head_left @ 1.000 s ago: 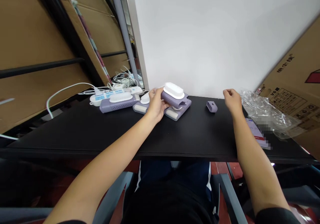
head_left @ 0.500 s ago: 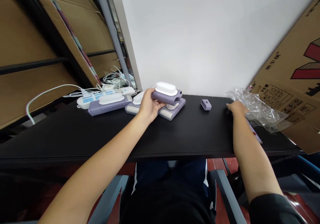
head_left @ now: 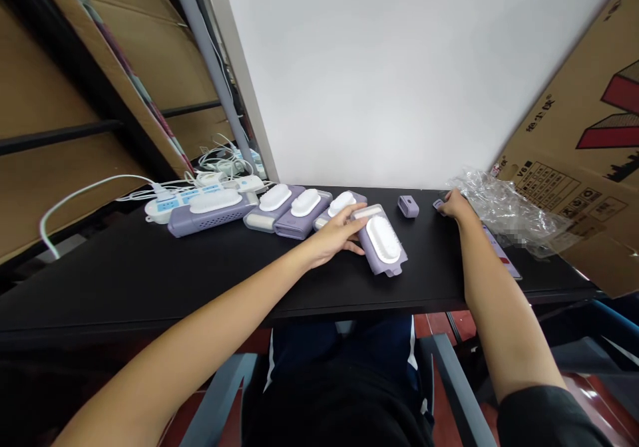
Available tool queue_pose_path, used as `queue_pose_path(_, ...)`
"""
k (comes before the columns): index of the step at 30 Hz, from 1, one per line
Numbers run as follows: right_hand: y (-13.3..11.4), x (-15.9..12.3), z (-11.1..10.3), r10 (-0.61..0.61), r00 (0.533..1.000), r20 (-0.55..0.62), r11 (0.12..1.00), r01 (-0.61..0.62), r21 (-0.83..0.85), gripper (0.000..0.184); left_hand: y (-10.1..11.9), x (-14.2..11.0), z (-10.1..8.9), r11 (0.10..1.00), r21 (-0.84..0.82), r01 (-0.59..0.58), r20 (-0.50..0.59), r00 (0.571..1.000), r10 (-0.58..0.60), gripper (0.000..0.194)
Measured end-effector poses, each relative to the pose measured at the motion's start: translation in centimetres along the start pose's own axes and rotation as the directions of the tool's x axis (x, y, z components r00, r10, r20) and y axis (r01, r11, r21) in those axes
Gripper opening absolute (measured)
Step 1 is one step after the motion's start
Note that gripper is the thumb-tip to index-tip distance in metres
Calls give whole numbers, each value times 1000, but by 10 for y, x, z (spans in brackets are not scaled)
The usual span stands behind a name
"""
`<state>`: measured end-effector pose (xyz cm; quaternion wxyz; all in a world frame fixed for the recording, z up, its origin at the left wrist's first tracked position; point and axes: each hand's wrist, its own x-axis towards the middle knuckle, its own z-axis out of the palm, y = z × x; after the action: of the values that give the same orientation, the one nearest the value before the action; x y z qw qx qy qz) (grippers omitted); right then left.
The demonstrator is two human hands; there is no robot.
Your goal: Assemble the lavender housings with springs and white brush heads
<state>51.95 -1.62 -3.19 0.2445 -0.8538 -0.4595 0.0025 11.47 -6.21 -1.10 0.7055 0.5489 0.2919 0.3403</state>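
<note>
Lilac white-lidded unit (head_left: 382, 244) now lies flat on the black table (head_left: 150, 287), right of centre, out of the left hand (head_left: 332, 237). Its open fingers (head_left: 352, 215) rest against the unit's top end, gripping nothing. Right hand (head_left: 456, 204) rests at upper right, grip unclear.

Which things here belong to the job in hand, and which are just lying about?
Job in hand:
- left hand
- lilac device with white oval top, under its fingertips
- right hand
- small lilac cap
- row of matching lilac devices

Lying about:
- power strip
- white cables
- crumpled plastic wrap
- cardboard box
</note>
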Motion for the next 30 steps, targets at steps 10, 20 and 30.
queue_pose_path(10, -76, -46, -25, -101, 993, -62, 602, 110, 791, 46, -31, 15, 10, 997, 64, -53, -68, 996, 57, 68)
queue_pose_path(20, -148, -137, -40, -570, 808, 150, 314, 45, 948, 49, -16, 4, -4, 536, 769, -348, -2, 838, 546, 41)
queue_pose_path(30, -162, -163, -44, -632, 728, 266, 311, -76, 947, 54, 20, -8, -19, 319, 794, -517, 153, 678, 719, 17)
